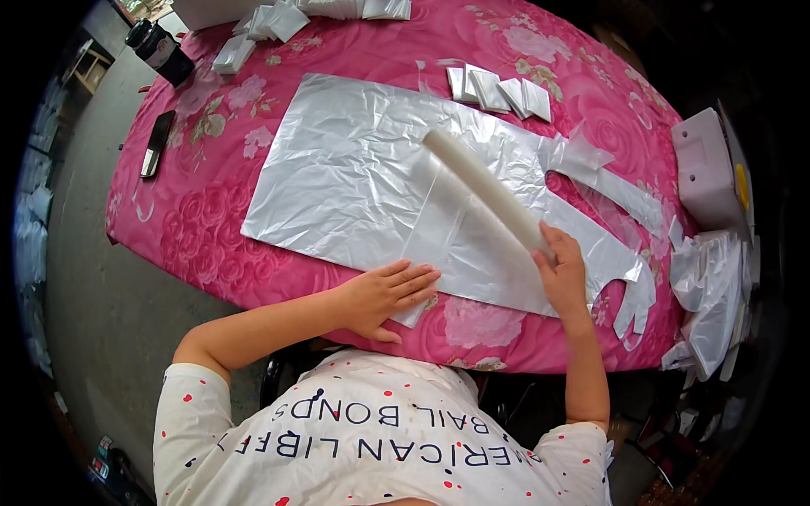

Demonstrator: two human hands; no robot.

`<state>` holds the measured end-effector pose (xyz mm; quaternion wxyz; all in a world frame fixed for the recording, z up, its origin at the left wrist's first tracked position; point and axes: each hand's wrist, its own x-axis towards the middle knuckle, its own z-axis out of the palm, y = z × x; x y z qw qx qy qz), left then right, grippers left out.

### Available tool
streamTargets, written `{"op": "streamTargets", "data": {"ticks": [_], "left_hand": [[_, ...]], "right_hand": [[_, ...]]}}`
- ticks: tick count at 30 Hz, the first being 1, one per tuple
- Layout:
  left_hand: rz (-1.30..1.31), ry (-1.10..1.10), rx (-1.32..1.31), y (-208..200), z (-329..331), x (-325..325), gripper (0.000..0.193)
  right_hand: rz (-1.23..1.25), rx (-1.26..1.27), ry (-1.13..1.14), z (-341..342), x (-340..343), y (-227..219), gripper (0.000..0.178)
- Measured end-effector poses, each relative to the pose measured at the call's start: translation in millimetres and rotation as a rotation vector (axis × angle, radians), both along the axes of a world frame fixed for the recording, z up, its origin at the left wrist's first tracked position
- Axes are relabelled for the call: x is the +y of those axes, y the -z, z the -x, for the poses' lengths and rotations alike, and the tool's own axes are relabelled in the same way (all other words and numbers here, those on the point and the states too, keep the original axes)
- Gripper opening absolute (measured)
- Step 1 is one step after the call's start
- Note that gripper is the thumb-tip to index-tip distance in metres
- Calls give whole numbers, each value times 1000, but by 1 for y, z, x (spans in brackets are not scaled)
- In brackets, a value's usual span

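Observation:
A stack of silvery-white plastic vest bags [337,160] lies spread over the table, its cut-out handles toward the right. My left hand [381,297] rests flat at the stack's near edge, fingers stretched and thumb apart. Its fingertips touch a narrow folded strip of the same film [432,215] that runs across the bags. In my right hand [564,271] is one end of a long, off-white stick or slat [483,184], fingers wrapped round it. The stick slants up and left above the bags, slightly blurred; whether it touches them I cannot tell.
A pink floral cloth [207,244] covers the table. Small folded packets [498,91] lie beyond the bags, more [283,21] at the far left. A phone [158,143] and dark tumbler [160,52] stand left. A pale box [713,173] and loose clear film [707,282] border the right edge.

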<state>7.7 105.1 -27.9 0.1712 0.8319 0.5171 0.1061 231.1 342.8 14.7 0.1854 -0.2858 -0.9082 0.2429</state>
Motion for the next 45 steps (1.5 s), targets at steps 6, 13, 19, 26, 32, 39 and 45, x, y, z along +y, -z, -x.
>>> {"op": "streamTargets", "data": {"ticks": [6, 13, 19, 26, 32, 39, 45], "left_hand": [[-28, -148, -58, 3, -43, -13, 86], [42, -101, -61, 4, -40, -13, 85], [-41, 160, -176, -1, -4, -17, 57], [-347, 212, -164, -1, 3, -17, 25], [-261, -71, -596, -4, -2, -15, 40], [-201, -301, -166, -2, 0, 11, 68], [-162, -490, -359, 3, -1, 17, 54]], "right_hand": [[-38, -20, -335, 49, -60, 1, 45], [-244, 112, -237, 115, 10, 30, 45], [-256, 205, -234, 138, 24, 18, 42], [120, -10, -627, 72, -57, 20, 43], [30, 33, -571, 65, -71, 20, 41], [-120, 110, -485, 61, -79, 37, 31], [44, 143, -326, 62, -77, 29, 21]]}}
